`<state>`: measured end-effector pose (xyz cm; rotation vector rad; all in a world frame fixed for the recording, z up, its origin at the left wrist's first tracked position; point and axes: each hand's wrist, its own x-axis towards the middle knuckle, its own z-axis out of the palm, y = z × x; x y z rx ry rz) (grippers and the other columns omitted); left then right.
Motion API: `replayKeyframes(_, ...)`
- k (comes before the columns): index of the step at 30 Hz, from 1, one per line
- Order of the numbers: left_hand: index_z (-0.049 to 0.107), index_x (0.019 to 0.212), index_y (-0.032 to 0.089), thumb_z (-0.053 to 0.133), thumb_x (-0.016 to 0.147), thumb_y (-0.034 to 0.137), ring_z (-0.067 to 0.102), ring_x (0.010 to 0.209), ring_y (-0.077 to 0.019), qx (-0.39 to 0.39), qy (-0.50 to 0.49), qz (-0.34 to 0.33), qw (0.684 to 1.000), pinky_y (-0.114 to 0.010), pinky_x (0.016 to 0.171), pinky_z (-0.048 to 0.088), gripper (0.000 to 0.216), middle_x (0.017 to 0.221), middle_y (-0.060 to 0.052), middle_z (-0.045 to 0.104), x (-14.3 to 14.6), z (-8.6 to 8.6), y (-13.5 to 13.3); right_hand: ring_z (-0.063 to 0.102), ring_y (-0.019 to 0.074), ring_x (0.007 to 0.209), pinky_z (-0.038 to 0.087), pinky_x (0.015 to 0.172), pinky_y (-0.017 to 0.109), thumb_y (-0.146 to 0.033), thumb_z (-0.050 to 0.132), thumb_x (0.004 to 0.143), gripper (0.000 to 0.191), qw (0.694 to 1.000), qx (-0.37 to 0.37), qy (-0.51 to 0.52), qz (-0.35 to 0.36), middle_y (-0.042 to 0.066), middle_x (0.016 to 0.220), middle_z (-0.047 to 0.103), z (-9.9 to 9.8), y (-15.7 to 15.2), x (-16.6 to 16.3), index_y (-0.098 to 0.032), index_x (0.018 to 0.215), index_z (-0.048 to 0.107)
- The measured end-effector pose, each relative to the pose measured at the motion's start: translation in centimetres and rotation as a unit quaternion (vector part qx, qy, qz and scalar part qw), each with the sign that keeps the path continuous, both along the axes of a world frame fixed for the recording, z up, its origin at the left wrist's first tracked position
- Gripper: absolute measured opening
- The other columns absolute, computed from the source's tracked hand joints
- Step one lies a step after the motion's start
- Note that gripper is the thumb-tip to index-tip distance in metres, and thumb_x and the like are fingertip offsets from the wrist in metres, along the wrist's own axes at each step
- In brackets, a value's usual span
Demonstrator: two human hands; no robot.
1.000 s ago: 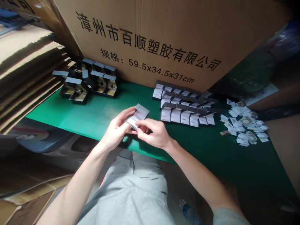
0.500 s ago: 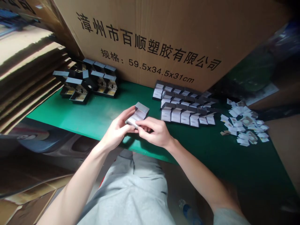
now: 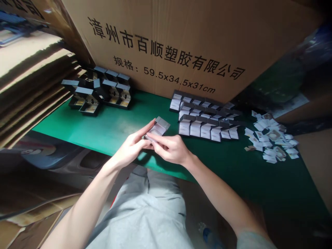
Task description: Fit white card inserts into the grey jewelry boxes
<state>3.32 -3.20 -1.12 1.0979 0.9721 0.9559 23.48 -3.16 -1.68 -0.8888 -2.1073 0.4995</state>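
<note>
A small dark hinged box (image 3: pixel 163 125), its lid up and its inside white, is held above the near edge of the green table (image 3: pixel 109 122). My left hand (image 3: pixel 133 145) grips it from the left, thumb low and fingers along its far side. My right hand (image 3: pixel 169 147) is closed at its right, with the fingertips over the white insert at the opening. Those fingers partly hide the box's lower half. To the right stand rows of similar open boxes with white linings (image 3: pixel 200 129).
More open black boxes with pale insides (image 3: pixel 89 107) sit at the left. Loose white pieces (image 3: pixel 272 138) are heaped at the right. A big cardboard carton (image 3: pixel 160 41) rises behind the table. Stacked cardboard sheets (image 3: pixel 31 76) border the left.
The held box has turned and shifted slightly right, its lid tilting away. My right fingers have moved further across its opening. The whole view has shifted a little.
</note>
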Motion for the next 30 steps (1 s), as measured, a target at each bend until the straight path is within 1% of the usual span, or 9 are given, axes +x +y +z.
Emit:
replayKeyframes(5,0.066,0.148,0.033,0.084,0.076,0.030,0.074,0.118,-0.0282,-0.034,-0.040,0.058,0.997,-0.026,0.087,0.066,0.074,0.166,-0.007,0.049,0.3,1.1,-0.1,0.050,0.0080,0.048,0.044,0.057,0.018,-0.037,0.057,0.105,0.043,0.997,-0.069,-0.032,0.010,-0.006,0.058,0.065,0.2,0.0,0.3,-0.025,0.145,0.068)
replayKeyframes(8,0.066,0.148,0.032,0.088,0.077,0.036,0.071,0.123,-0.0295,-0.016,-0.046,0.063,0.997,-0.024,0.086,0.066,0.074,0.168,-0.008,0.046,0.4,1.3,-0.2,0.042,0.0068,0.044,0.043,0.056,0.017,-0.037,0.061,0.103,0.048,0.994,-0.102,-0.014,0.029,-0.010,0.051,0.057,0.2,0.0,0.3,-0.024,0.149,0.064)
replayKeyframes(10,0.065,0.149,0.029,0.089,0.079,0.039,0.071,0.124,-0.0303,0.000,-0.053,0.066,0.996,-0.025,0.088,0.066,0.074,0.168,-0.010,0.047,0.5,1.3,-0.1,0.040,0.0065,0.043,0.043,0.054,0.017,-0.037,0.060,0.102,0.049,0.995,-0.097,0.013,0.021,-0.010,0.050,0.055,0.2,0.0,0.3,-0.020,0.147,0.065)
replayKeyframes(12,0.062,0.151,0.026,0.087,0.082,0.044,0.073,0.120,-0.0300,0.006,-0.064,0.073,0.995,-0.029,0.090,0.066,0.075,0.161,-0.013,0.055,0.6,1.3,-0.1,0.042,0.0069,0.043,0.043,0.052,0.018,-0.038,0.059,0.101,0.046,0.996,-0.081,0.045,-0.013,-0.009,0.051,0.057,0.3,0.0,0.2,-0.017,0.140,0.070)
replayKeyframes(16,0.059,0.151,0.021,0.082,0.088,0.050,0.080,0.099,-0.0253,-0.005,-0.087,0.082,0.993,-0.038,0.093,0.067,0.073,0.135,-0.013,0.073,0.6,1.2,-0.1,0.047,0.0078,0.045,0.043,0.050,0.020,-0.038,0.059,0.100,0.033,0.991,-0.040,0.096,-0.085,-0.006,0.053,0.060,0.8,0.0,0.2,-0.017,0.116,0.079)
replayKeyframes(19,0.060,0.149,0.020,0.083,0.088,0.046,0.080,0.089,-0.0213,-0.023,-0.107,0.094,0.990,-0.037,0.095,0.067,0.070,0.114,-0.009,0.078,0.4,1.2,0.1,0.048,0.0079,0.044,0.043,0.049,0.021,-0.033,0.059,0.099,0.026,0.988,-0.014,0.113,-0.103,-0.004,0.054,0.062,1.0,0.0,0.0,-0.018,0.098,0.080)
replayKeyframes(21,0.060,0.149,0.019,0.083,0.088,0.042,0.080,0.089,-0.0211,-0.032,-0.115,0.096,0.988,-0.038,0.097,0.066,0.070,0.109,-0.008,0.078,0.4,1.2,0.2,0.048,0.0082,0.043,0.042,0.048,0.022,-0.032,0.058,0.100,0.027,0.988,-0.014,0.110,-0.107,-0.003,0.055,0.064,1.0,0.1,-0.1,-0.019,0.091,0.079)
replayKeyframes(26,0.061,0.148,0.020,0.080,0.088,0.034,0.079,0.098,-0.0234,-0.041,-0.124,0.107,0.986,-0.040,0.097,0.066,0.065,0.127,-0.012,0.076,0.6,1.3,0.4,0.050,0.0089,0.045,0.041,0.049,0.022,-0.033,0.056,0.101,0.030,0.987,-0.029,0.099,-0.124,-0.002,0.055,0.064,0.9,0.1,-0.2,-0.019,0.087,0.079)
replayKeyframes(30,0.062,0.146,0.022,0.082,0.085,0.027,0.079,0.098,-0.0219,-0.051,-0.136,0.127,0.981,-0.038,0.097,0.067,0.064,0.147,-0.012,0.067,0.8,1.5,0.3,0.050,0.0086,0.046,0.040,0.049,0.022,-0.032,0.057,0.101,0.030,0.987,-0.041,0.099,-0.120,-0.003,0.055,0.063,0.8,0.2,-0.2,-0.019,0.085,0.079)
